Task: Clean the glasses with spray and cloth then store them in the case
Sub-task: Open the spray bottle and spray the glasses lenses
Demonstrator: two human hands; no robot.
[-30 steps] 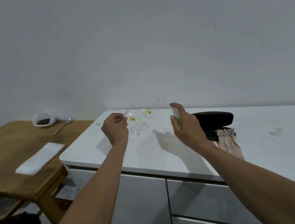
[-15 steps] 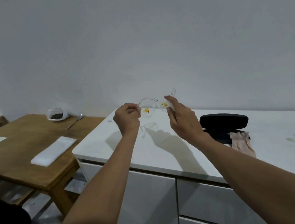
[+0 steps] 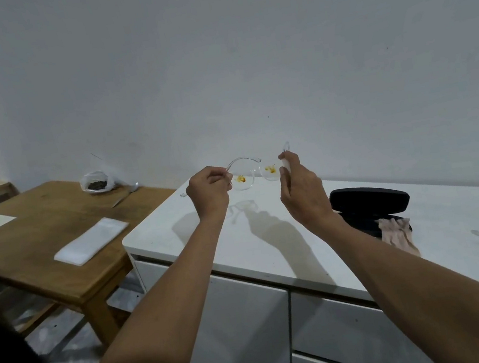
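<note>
Clear-framed glasses [image 3: 245,180] with yellow stains on both lenses hang in the air above the white cabinet top [image 3: 271,238]. My left hand [image 3: 207,192] pinches their left temple arm. My right hand [image 3: 304,193] grips a small white spray bottle [image 3: 286,163] right beside the right lens; most of the bottle is hidden by my fingers. An open black glasses case [image 3: 370,201] lies on the cabinet to the right of my right wrist. A pale pink cloth [image 3: 396,231] is draped over the case's front edge.
A wooden table [image 3: 37,216] stands left of the cabinet, lower than its top. On it lie a white folded sheet [image 3: 91,241], a plastic bag of dark grains [image 3: 97,183] and a spoon [image 3: 133,187]. Drawer fronts run below the cabinet edge.
Both hands have risen and the glasses are higher above the cabinet. My right hand with the bottle has come closer to the right lens.
</note>
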